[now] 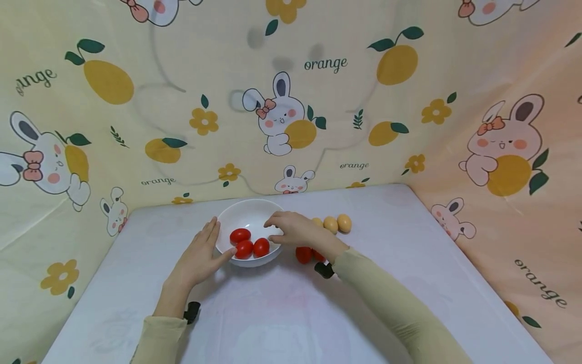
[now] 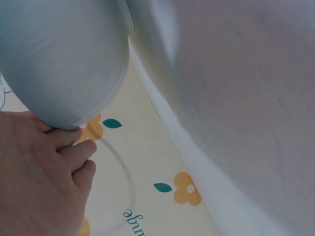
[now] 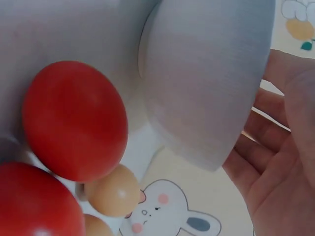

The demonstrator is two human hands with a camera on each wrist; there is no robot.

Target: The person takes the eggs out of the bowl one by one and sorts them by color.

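A white bowl (image 1: 247, 210) sits on the table with three glossy red egg-shaped pieces (image 1: 240, 235) inside it. My left hand (image 1: 197, 260) lies along the bowl's left side, fingers nearly straight and thumb stretched towards the front rim. Seen from the left wrist, those fingertips (image 2: 81, 152) are right at the bowl's outer wall. Over the right rim reaches my right hand (image 1: 297, 230), fingers loosely bent above the inside and nothing visible between them. Below its wrist, two more red egg-shaped pieces (image 3: 75, 120) stand beside the bowl, partly hidden in the head view.
Several tan eggs (image 1: 344, 223) line up behind the right forearm, to the right of the bowl. A cloth printed with rabbits and oranges (image 1: 218, 151) rises behind and at both sides of the white table (image 1: 273, 318). Dark straps (image 1: 192, 312) show at the wrists.
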